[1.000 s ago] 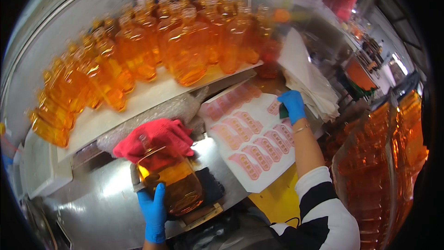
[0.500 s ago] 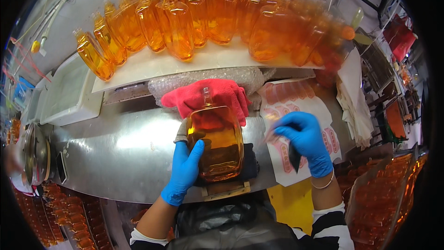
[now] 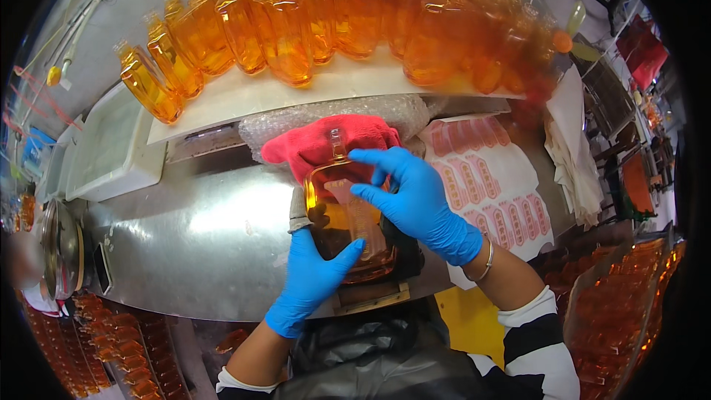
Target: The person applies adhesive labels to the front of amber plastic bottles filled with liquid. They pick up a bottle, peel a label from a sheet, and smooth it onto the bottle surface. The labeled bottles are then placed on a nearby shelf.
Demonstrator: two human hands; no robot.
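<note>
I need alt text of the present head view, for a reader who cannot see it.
A blue-gloved left hand holds an amber bottle while the gloved right hand is at a pink label over its front. Behind are a red cloth and more amber bottles; a sheet of pink labels lies to the right.

Cloth (image 3: 318,144) lies behind the bottle (image 3: 335,215); label sheet (image 3: 516,178) right, tub (image 3: 137,174) far left. Beyond cloth: bubble wrap (image 3: 363,107), then board (image 3: 222,104) bearing standing bottles (image 3: 285,37).
</note>
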